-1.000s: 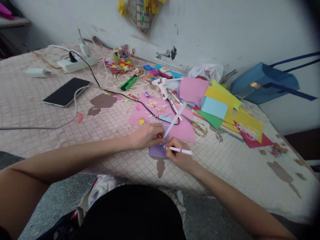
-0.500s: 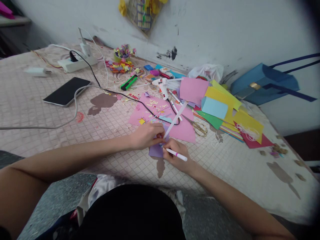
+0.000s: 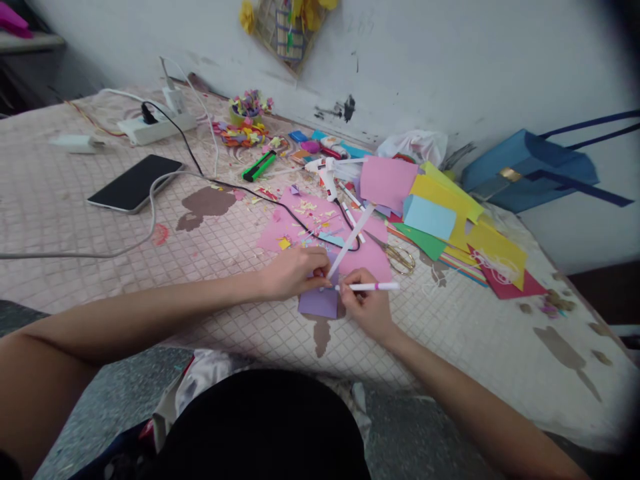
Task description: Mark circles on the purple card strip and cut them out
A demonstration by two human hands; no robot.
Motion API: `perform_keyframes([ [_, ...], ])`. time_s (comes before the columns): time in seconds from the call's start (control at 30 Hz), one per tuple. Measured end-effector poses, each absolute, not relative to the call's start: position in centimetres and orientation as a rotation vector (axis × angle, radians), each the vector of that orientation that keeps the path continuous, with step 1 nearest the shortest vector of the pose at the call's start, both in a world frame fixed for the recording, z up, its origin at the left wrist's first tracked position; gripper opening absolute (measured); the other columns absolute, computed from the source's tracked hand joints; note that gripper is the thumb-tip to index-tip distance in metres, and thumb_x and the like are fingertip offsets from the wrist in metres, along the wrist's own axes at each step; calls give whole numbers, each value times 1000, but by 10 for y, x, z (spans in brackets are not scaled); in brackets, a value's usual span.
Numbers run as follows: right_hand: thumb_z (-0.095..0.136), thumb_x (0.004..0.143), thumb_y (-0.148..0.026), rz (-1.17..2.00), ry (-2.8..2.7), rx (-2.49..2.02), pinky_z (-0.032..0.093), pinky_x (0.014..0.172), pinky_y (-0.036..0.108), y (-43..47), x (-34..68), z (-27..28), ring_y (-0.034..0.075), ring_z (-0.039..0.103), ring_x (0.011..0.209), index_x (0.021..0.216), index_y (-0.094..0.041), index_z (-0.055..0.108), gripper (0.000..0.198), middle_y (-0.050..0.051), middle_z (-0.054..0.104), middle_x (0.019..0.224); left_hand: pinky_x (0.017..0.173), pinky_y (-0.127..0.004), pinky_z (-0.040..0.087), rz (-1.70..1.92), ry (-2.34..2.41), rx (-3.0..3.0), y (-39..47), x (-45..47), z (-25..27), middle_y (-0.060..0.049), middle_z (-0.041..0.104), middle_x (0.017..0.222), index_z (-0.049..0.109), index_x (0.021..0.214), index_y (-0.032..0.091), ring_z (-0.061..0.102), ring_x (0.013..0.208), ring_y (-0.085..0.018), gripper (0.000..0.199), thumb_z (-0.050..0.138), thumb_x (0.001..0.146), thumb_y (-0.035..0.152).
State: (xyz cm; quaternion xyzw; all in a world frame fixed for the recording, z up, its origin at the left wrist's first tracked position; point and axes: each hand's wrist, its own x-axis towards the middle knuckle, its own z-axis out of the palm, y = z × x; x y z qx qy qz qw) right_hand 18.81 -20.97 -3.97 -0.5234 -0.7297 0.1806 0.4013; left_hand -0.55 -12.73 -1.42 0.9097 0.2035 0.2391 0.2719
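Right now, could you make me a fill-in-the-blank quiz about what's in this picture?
The hand holding the white pen is the ____ one.
The small sheet sticking out below the left hand is ____.
The casing of the cutter is black and bright ____.
The bag near the wall is ____.

Missing words: right; purple; green; blue.
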Motion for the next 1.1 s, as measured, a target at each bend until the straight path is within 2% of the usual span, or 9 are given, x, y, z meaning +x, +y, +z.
perform_keyframes([
  [0.13,54,83,-28,802,-1616,-1420,35,44,22,-196,190,-36,10,43,46,73,-21,48,13,-5,46,55,66,-23,40,626,563,2467,-127,-5,-14,-2,58,81,58,76,14,54,73,-13,18,63,88,27],
  [0.4,56,78,-34,972,-1653,-1403,32,44,23,-180,191,-29,9,40,46,72,-20,49,17,-6,45,54,71,-23,44,598,572,2443,-128,-6,-13,-4,61,87,59,79,14,59,79,-14,11,64,86,21],
  [0.6,55,75,-32,1093,-1718,-1384,32,45,23,-167,193,-27,9,42,46,71,-20,48,15,-6,46,53,71,-23,45,620,567,2446,-128,-6,-14,-4,62,87,60,79,13,59,78,-14,11,66,86,21],
  [0.77,57,74,-31,1177,-1785,-1346,30,45,21,-158,193,-26,8,40,46,70,-19,52,14,-7,47,52,77,-26,47,619,550,2422,-127,-5,-17,-5,63,92,61,82,13,61,85,-16,10,66,86,21],
  [0.97,57,75,-29,1261,-1837,-1263,31,46,20,-151,192,-25,8,39,46,72,-19,52,11,-8,46,53,71,-24,46,644,546,2428,-128,-5,-16,-4,61,87,60,78,14,58,77,-14,13,65,86,22],
  [1.1,59,74,-27,1317,-1871,-1206,32,46,20,-145,192,-21,7,39,48,73,-19,52,10,-7,47,57,71,-25,46,654,537,2443,-128,-5,-16,-4,62,88,60,79,14,59,80,-15,13,64,87,23],
])
